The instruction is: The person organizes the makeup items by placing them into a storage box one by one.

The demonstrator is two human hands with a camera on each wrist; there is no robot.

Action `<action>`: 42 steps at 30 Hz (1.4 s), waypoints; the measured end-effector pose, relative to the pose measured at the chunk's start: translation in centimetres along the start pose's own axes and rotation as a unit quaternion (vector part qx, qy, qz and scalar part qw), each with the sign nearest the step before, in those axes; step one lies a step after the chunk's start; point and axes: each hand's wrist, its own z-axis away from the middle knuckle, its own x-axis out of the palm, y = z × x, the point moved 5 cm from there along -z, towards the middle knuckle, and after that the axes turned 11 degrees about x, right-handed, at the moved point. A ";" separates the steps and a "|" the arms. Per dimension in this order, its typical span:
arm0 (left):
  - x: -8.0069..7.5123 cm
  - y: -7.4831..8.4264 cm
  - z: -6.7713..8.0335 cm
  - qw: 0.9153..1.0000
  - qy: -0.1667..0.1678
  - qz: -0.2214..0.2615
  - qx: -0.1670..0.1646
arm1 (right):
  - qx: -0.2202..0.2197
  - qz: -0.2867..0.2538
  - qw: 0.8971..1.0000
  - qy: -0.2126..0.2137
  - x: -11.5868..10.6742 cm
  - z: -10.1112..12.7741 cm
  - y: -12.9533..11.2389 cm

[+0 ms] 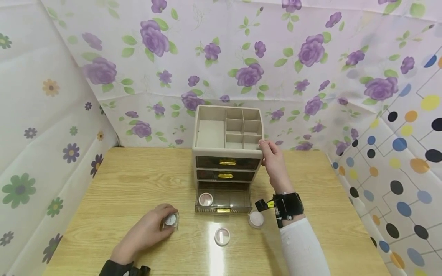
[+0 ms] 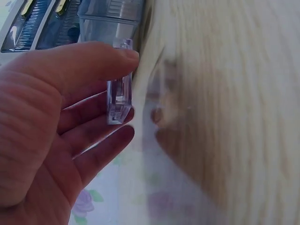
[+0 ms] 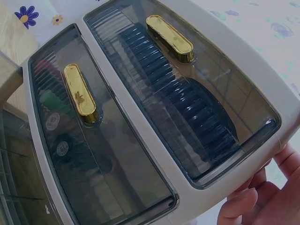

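My left hand (image 1: 150, 232) pinches a small clear square case (image 1: 170, 220) between thumb and fingers, close over the table. A pale round disc shows on the case's top, and its clear edge (image 2: 120, 89) faces the left wrist camera. A beige drawer organizer (image 1: 228, 150) stands at the back, its bottom drawer (image 1: 229, 194) pulled out. Inside that drawer, to the left, lies a round compact (image 1: 205, 199) with sections. My right hand (image 1: 274, 163) grips the organizer's right side near the top front corner; in the right wrist view its fingers (image 3: 239, 206) are bent against the side wall.
Another round compact (image 1: 222, 236) lies in front of the drawer, and a round pale container (image 1: 256, 219) sits by its right front corner. Two dark upper drawers with gold handles (image 1: 228, 162) are closed; small things show through the middle one. Floral cloth (image 1: 214, 76) hangs behind the table.
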 end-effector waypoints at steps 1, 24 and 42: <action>-0.1 0.1 -0.1 1.000 0.004 -0.005 0.005 | 0.000 0.002 1.000 0.000 0.0 0.0 0.0; -1.6 4.7 -5.5 0.988 0.036 -0.018 0.150 | -0.001 -0.002 1.000 -0.003 -0.1 0.0 0.0; 0.0 8.3 -12.1 0.984 -0.018 -0.053 0.170 | 0.001 0.009 1.000 -0.004 0.1 0.0 0.1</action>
